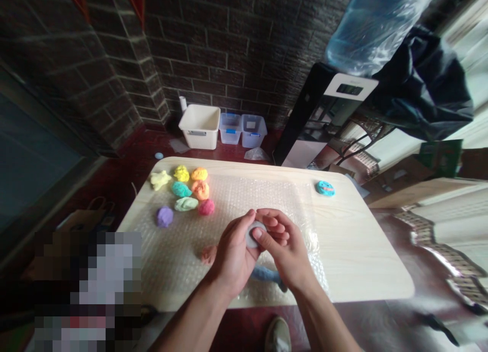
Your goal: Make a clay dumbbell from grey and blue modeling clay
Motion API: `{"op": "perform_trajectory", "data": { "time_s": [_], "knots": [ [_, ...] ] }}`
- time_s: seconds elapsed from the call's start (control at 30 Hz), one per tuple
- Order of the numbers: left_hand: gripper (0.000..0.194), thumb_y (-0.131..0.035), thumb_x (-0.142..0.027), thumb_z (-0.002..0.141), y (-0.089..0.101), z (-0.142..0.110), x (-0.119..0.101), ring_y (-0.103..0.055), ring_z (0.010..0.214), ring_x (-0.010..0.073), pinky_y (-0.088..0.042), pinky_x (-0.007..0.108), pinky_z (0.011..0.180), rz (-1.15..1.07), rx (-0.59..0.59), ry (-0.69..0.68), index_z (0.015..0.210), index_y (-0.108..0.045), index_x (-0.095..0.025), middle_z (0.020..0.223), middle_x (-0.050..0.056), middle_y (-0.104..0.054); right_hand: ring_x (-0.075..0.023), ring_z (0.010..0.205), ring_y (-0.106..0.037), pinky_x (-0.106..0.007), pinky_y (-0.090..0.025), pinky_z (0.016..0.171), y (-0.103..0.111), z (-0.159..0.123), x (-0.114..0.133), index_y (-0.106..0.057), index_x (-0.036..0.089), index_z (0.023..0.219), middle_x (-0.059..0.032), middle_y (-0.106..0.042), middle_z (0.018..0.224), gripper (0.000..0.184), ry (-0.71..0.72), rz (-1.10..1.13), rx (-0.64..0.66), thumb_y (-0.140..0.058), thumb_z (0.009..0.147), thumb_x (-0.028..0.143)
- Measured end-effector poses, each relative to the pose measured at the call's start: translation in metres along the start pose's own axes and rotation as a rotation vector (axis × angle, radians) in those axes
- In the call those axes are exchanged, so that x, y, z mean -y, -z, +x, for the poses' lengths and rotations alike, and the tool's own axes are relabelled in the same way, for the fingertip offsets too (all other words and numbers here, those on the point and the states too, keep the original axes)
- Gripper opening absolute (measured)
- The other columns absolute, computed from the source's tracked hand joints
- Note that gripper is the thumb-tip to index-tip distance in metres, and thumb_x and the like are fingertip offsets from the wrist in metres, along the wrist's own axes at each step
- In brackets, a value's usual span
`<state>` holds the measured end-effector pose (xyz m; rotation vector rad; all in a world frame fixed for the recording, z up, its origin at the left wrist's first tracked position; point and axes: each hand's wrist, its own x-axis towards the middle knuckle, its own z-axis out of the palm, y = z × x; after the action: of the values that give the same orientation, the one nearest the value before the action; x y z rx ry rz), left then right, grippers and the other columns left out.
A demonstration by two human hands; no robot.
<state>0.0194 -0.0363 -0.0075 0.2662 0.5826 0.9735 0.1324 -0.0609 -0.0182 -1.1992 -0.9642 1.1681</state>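
A smooth grey lump of modelling clay (pixel 250 237) is held between my two hands above the table. My left hand (pixel 236 248) cups it from the left, fingers curled beneath. From the other side my right hand (pixel 287 243) closes round it, the thumb pressing on its face. Below the hands lies a blue-grey clay piece (pixel 267 274), partly covered by my right hand. A brown clay lump (pixel 208 255) shows beside my left wrist, also partly hidden. Farther left sit several coloured clay lumps, among them purple clay (pixel 164 217), red clay (pixel 206 207) and yellow clay (pixel 181 173).
Bubble wrap (pixel 236 194) covers much of the wooden table (pixel 366 260). A blue clay disc (pixel 326 188) with a reddish stripe lies at the right. Behind the table stand a white bin (pixel 200 133), two clear boxes and a water dispenser (pixel 316 118). A blurred-out person is at left.
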Motion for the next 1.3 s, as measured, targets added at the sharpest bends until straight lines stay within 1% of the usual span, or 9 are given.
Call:
{"op": "perform_trajectory", "data": {
  "time_s": [0.3,0.47,0.57,0.63,0.77,0.83,0.93,1.1,1.3],
  "knots": [
    [0.025,-0.075,-0.033,0.094,-0.001,0.000,0.002,-0.080,0.096,0.0302,-0.064,0.041,0.092,0.011,0.012,0.002,0.088,-0.080,-0.010,0.091,0.014,-0.082,-0.0240,0.093,-0.075,-0.038,-0.064,0.085,0.003,0.003,-0.004,-0.076,0.023,0.107,-0.0042,-0.080,0.101,0.037,0.028,-0.092,0.001,-0.093,0.079,0.042],
    [0.032,-0.061,-0.031,0.102,0.001,0.007,-0.017,-0.078,0.080,0.0221,-0.064,0.034,0.080,-0.016,-0.022,-0.092,0.087,-0.079,-0.010,0.084,0.012,-0.080,-0.0233,0.095,-0.075,-0.037,-0.061,0.084,0.021,0.002,0.011,-0.070,0.024,0.118,-0.0061,-0.078,0.107,0.037,0.070,-0.141,0.075,-0.083,0.090,0.045],
    [0.038,-0.050,-0.029,0.105,0.010,0.012,-0.034,-0.075,0.071,0.0198,-0.063,0.031,0.071,-0.081,-0.164,-0.192,0.086,-0.077,-0.009,0.080,0.012,-0.078,-0.0234,0.094,-0.073,-0.036,-0.059,0.081,0.036,-0.002,0.023,-0.071,0.023,0.115,-0.0072,-0.078,0.106,0.027,0.096,-0.439,0.099,-0.079,0.093,0.038],
    [0.037,-0.046,-0.026,0.102,0.016,0.013,-0.042,-0.075,0.070,0.0208,-0.062,0.032,0.068,-0.103,-0.214,-0.232,0.088,-0.076,-0.009,0.080,0.013,-0.078,-0.0241,0.094,-0.073,-0.037,-0.057,0.083,0.040,-0.008,0.027,-0.074,0.022,0.109,-0.0066,-0.078,0.103,0.020,0.098,-0.734,0.210,-0.081,0.090,0.026],
    [0.026,-0.049,-0.019,0.094,0.021,0.009,-0.048,-0.075,0.070,0.0221,-0.061,0.033,0.069,-0.085,-0.250,-0.221,0.089,-0.073,-0.011,0.084,0.015,-0.078,-0.0325,0.103,-0.071,-0.047,-0.051,0.094,0.028,-0.022,0.022,-0.078,0.018,0.111,-0.0092,-0.080,0.106,0.039,0.070,-1.178,0.458,-0.094,0.076,0.018],
    [0.022,-0.052,-0.018,0.092,0.021,0.008,-0.047,-0.075,0.071,0.0221,-0.060,0.033,0.070,-0.065,-0.249,-0.219,0.090,-0.072,-0.011,0.087,0.016,-0.079,-0.0347,0.103,-0.071,-0.049,-0.049,0.094,0.019,-0.025,0.016,-0.080,0.017,0.106,-0.0097,-0.080,0.103,0.038,0.030,-1.313,0.509,-0.098,0.072,0.021],
    [0.018,-0.057,-0.021,0.093,0.023,0.008,-0.045,-0.074,0.073,0.0213,-0.059,0.032,0.072,-0.026,-0.225,-0.225,0.094,-0.072,-0.011,0.093,0.017,-0.080,-0.0313,0.097,-0.071,-0.046,-0.046,0.093,0.011,-0.026,0.011,-0.079,0.018,0.089,-0.0071,-0.079,0.092,0.019,0.003,-1.384,0.552,-0.094,0.078,0.017],
    [0.023,-0.063,-0.032,0.095,0.027,0.010,-0.041,-0.069,0.068,0.0169,-0.053,0.028,0.069,0.104,-0.164,-0.264,0.096,-0.074,-0.011,0.092,0.014,-0.081,-0.0236,0.087,-0.069,-0.041,-0.042,0.087,0.020,-0.022,0.029,-0.078,0.022,0.096,-0.0020,-0.078,0.089,0.013,0.163,-1.219,0.446,-0.082,0.089,0.011],
    [0.029,-0.065,-0.038,0.096,0.025,0.007,-0.028,-0.073,0.090,0.0243,-0.054,0.035,0.084,0.290,-0.018,-0.245,0.099,-0.078,-0.012,0.095,0.013,-0.081,-0.0244,0.085,-0.065,-0.041,-0.042,0.083,0.032,-0.026,0.048,-0.077,0.024,0.120,-0.0048,-0.075,0.093,0.024,0.396,-1.156,0.261,-0.076,0.097,0.019]
  ]
}}
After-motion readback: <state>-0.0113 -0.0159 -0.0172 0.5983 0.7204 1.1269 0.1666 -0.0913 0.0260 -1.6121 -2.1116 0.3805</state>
